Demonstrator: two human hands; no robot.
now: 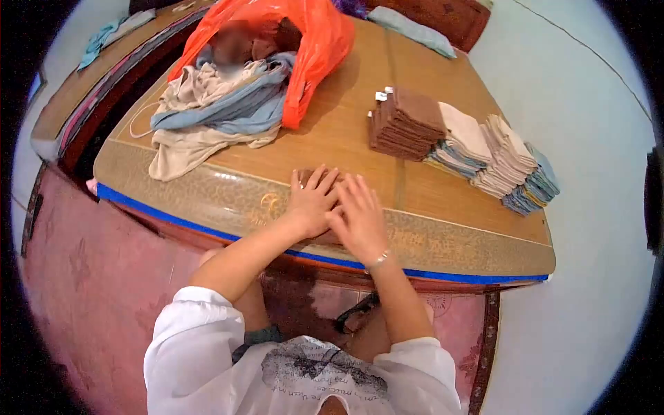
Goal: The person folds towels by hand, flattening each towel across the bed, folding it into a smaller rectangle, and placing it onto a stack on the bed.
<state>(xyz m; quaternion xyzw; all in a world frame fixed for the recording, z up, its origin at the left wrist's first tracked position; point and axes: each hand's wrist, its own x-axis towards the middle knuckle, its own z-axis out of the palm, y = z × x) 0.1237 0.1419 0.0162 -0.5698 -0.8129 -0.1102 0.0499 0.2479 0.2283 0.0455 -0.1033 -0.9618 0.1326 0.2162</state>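
Lying under the left hand point(312, 209), a brown cloth point(328, 236) sits close to the near edge of the tan mattress point(353, 135), straight in front of the person. The head view is the only one, and it shows the cloth mostly covered: brown shows around the left fingertips, with another strip nearer the body, between the wrists. From these ends it seems to stretch lengthwise away from the body, roughly in line with the left fingers — though with its middle hidden, I cannot be sure of the long axis.

Of the two, the left hand is nearer, lying over the cloth with palm down and fingers spread, gripping nothing that I can see. The right hand point(358, 218) comes in from the right, likewise unclenched, its fingers slanting toward the left ones and its thumb close against the left hand. Whether its palm touches the cloth, I cannot tell.

Beyond the hands, to the right, stands a brown stack point(407, 126) of folded cloths, with a pale stack point(465, 131) just beside it; these lie nearer the right hand. Up to the left — on the left hand's side — loose clothes point(225, 121) spill from a red plastic bag point(328, 41).
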